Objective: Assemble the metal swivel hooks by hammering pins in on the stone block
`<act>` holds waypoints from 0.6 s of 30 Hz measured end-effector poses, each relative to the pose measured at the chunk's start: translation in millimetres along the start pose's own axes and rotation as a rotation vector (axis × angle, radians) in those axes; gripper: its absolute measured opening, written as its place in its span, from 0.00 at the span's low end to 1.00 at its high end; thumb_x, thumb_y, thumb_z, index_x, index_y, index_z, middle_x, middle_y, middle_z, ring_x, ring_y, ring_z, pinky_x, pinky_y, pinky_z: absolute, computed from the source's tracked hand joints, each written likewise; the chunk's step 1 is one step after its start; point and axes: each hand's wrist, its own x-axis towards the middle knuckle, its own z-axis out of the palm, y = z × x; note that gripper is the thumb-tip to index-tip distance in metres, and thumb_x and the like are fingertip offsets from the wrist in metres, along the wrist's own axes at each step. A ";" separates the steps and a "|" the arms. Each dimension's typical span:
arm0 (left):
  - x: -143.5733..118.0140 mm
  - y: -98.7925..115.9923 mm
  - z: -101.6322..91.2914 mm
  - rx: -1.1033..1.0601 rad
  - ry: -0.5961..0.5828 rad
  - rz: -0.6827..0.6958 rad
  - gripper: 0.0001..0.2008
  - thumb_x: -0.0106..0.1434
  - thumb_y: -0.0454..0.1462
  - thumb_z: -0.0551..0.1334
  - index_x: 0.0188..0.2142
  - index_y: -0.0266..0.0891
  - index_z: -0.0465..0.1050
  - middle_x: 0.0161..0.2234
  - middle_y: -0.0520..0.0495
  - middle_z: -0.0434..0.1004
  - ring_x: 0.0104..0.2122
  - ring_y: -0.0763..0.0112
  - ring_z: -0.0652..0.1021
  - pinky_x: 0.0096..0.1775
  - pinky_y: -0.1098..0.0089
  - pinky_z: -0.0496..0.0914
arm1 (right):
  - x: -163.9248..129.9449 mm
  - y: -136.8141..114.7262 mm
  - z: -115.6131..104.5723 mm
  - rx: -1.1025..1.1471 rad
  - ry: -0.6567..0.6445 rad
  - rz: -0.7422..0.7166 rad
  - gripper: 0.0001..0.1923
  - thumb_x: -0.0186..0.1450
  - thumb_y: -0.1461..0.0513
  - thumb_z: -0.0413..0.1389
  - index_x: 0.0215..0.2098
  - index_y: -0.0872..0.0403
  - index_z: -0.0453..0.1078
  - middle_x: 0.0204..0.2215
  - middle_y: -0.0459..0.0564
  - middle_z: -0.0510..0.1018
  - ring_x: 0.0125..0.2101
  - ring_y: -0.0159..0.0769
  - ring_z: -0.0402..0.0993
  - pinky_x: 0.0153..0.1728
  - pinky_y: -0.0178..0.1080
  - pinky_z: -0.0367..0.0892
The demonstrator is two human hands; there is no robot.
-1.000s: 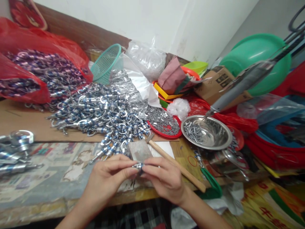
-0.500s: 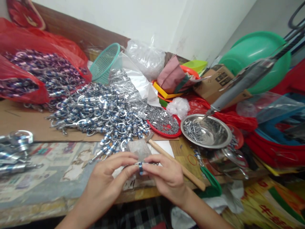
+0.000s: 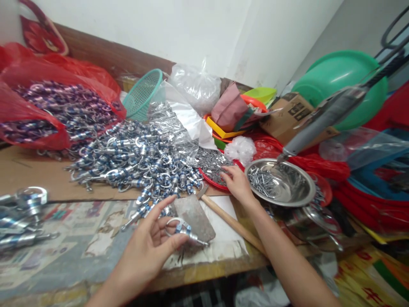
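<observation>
My left hand (image 3: 153,245) is closed lightly round a silver metal fitting (image 3: 183,228) with a ring at one end, a blue band and a thin pin pointing right. The fitting is over a flat grey metal block (image 3: 196,217). At the red plate (image 3: 214,183), my right hand (image 3: 238,183) has its fingertips bent down among many small grey metal pieces (image 3: 211,164). Whatever those fingertips pinch is too small to make out. Beside the block lies a hammer (image 3: 231,221), its wooden handle passing below my right forearm.
A big pile of similar blue-banded fittings (image 3: 143,157) covers the cardboard behind, with more fittings (image 3: 24,217) at left. Purple ones fill a red bag (image 3: 57,138). A steel bowl (image 3: 306,187) with metal pins is right of my right hand. A teal basket (image 3: 143,91) leans behind.
Both hands were together on the fitting above the block. My right hand has left it and moved up and right to the red plate; the left keeps the fitting, shifted slightly lower.
</observation>
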 end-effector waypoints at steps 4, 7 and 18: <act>4.2 7.5 -2.7 -0.018 -0.127 -0.061 0.39 0.49 0.37 0.67 0.57 0.41 0.50 0.28 0.54 0.73 0.29 0.67 0.78 0.32 0.70 0.70 | 41.7 32.1 17.4 -0.129 -0.116 0.027 0.09 0.56 0.65 0.59 0.36 0.54 0.77 0.36 0.54 0.77 0.41 0.42 0.72 0.43 0.39 0.63; 6.7 11.8 -6.2 -0.034 -0.210 -0.098 0.40 0.48 0.35 0.67 0.57 0.41 0.47 0.28 0.55 0.72 0.28 0.69 0.77 0.30 0.71 0.69 | 44.5 34.8 28.4 -0.177 -0.145 0.023 0.07 0.58 0.65 0.56 0.31 0.52 0.77 0.35 0.52 0.77 0.41 0.41 0.71 0.42 0.38 0.62; 19.7 21.0 -15.6 -0.030 -0.357 -0.270 0.46 0.41 0.33 0.70 0.57 0.41 0.47 0.27 0.57 0.69 0.25 0.73 0.73 0.29 0.70 0.67 | 33.9 24.4 9.7 0.056 -0.043 0.035 0.12 0.60 0.70 0.49 0.37 0.58 0.73 0.36 0.55 0.76 0.38 0.38 0.72 0.42 0.39 0.65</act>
